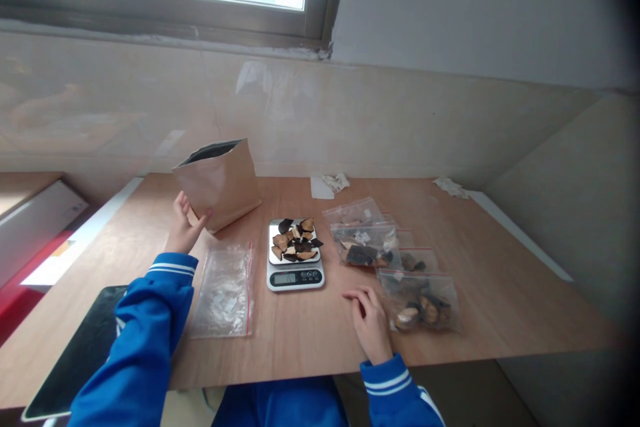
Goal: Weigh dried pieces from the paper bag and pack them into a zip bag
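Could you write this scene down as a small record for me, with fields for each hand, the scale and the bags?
Left hand: at the lower left edge of an open-topped brown paper bag; whether it grips is unclear
Right hand: on the table, beside the filled bags, holding nothing
Scale: loaded with dark and tan pieces; display too blurred to read surely
Flat clear bag: left of the scale, red line along its right edge
Filled bags: right of the scale, overlapping, holding similar pieces
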Demonstrator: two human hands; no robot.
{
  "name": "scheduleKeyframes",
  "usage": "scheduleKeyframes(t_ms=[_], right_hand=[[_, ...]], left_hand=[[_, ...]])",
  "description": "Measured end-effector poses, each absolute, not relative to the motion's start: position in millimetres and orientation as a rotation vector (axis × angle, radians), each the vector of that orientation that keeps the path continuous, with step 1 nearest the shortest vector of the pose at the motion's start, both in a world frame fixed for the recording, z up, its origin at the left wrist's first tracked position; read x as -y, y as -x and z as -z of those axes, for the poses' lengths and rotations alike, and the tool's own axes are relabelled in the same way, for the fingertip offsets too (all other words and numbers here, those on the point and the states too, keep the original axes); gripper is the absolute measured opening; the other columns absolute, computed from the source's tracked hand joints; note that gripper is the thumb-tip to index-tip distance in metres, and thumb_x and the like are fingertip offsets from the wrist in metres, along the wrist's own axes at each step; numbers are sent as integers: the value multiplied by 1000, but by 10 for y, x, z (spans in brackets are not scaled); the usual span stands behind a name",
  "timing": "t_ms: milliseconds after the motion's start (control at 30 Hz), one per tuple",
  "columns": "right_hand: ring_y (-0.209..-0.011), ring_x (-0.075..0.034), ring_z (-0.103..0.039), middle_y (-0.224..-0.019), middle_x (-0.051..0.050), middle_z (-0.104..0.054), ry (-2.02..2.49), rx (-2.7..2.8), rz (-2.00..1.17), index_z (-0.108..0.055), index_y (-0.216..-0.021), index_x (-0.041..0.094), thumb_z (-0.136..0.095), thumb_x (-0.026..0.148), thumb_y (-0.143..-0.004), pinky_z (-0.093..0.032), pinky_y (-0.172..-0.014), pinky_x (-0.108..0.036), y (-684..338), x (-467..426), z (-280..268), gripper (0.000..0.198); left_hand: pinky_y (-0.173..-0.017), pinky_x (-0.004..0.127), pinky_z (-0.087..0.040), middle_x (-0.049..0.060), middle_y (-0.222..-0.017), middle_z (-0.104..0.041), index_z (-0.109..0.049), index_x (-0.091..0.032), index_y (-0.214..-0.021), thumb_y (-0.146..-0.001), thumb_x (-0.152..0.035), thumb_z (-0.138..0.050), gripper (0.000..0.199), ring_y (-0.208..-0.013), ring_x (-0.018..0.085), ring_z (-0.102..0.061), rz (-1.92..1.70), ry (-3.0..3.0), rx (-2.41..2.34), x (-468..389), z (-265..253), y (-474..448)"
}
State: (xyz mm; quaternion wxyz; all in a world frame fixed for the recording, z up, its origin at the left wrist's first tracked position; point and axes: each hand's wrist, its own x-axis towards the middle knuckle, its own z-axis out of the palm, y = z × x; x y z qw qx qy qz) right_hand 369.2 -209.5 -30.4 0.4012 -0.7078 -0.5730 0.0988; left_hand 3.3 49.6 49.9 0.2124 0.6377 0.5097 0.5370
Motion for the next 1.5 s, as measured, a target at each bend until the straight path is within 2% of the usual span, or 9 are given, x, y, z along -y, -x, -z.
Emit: scheduleKeyframes(t_ms=[67,233,333,500,767,1000,1200,1367,1500], right_hand=[[-92,-22,-57,-93,-8,-58,1792,1449,-240,-67,-87,21,-39,17,-88,-46,-85,-38,-3694,2095,313,29],[-93,-23,-57,-95,-8,-58,1801,1430,-251,-66,-86,21,-39,17,-88,-46,-85,-39,-3684,2102,328,28],[-94,-23,-56,-94,-8,-57,1808,1417,-258,-66,-85,21,-38,18,-88,-46,-85,-40,-3671,2101,322,28],[-92,-23,-57,-93,-8,-58,1781,1412,-262,-66,-85,21,-39,17,-87,-47,-83,-39,-3678,2096,293,28],[-89,-20,-59,-88,-6,-61,1542,1417,-411,-64,-89,23,-37,15,-89,-48,-80,-34,-3118,2079,-44,29],[-80,-16,-61,-97,-6,-62,1275,1284,-932,-54,-113,21,-50,29,-89,-51,-71,-27,-2171,1778,-501,26],[-75,-14,-59,-85,-2,-65,1112,1312,-1063,-64,-89,19,-53,41,-88,-47,-68,-25,-2110,1536,-812,25],[-62,-12,-52,-71,0,-62,1190,1297,-1042,-64,-73,17,-60,42,-82,-42,-59,-24,-2249,1471,-781,27],[-55,-11,-47,-60,3,-54,1358,1045,-884,-53,-65,18,-58,43,-82,-41,-55,-24,-2418,1430,-634,30]], left_hand=[[-104,52,-37,22,-136,-38,-33,-14,-131,-61,-39,-77,87,-128,33,-41,-1631,-1725,-1585,-241,-498,-116],[-86,45,-51,12,-112,-58,-49,-19,-118,-84,-36,-56,38,-104,25,-59,-1202,-2027,-1423,681,-382,-424],[-98,46,-45,11,-125,-54,-47,-22,-128,-84,-34,-56,46,-118,26,-51,-880,-2283,-1240,999,-225,-503],[-95,45,-46,10,-125,-58,-54,-24,-125,-84,-39,-56,44,-113,27,-55,-670,-2409,-1288,1015,-28,-434],[-71,38,-52,6,-82,-66,-66,-22,-102,-86,-37,-52,26,-78,22,-63,-878,-2308,-1395,971,-29,-471],[-76,37,-53,5,-93,-61,-56,-29,-123,-84,-28,-59,40,-81,19,-61,-1421,-2098,-1367,1298,-502,-682],[-79,35,-52,4,-96,-57,-52,-33,-131,-86,-25,-55,45,-83,18,-59,-1508,-2045,-1328,1368,-604,-817],[-78,33,-50,3,-97,-60,-61,-31,-119,-88,-24,-53,33,-89,18,-59,-1534,-1944,-1278,1343,-564,-822],[-67,32,-47,2,-87,-61,-67,-27,-103,-89,-30,-51,21,-76,17,-57,-1649,-1756,-1591,1304,-701,-765]])
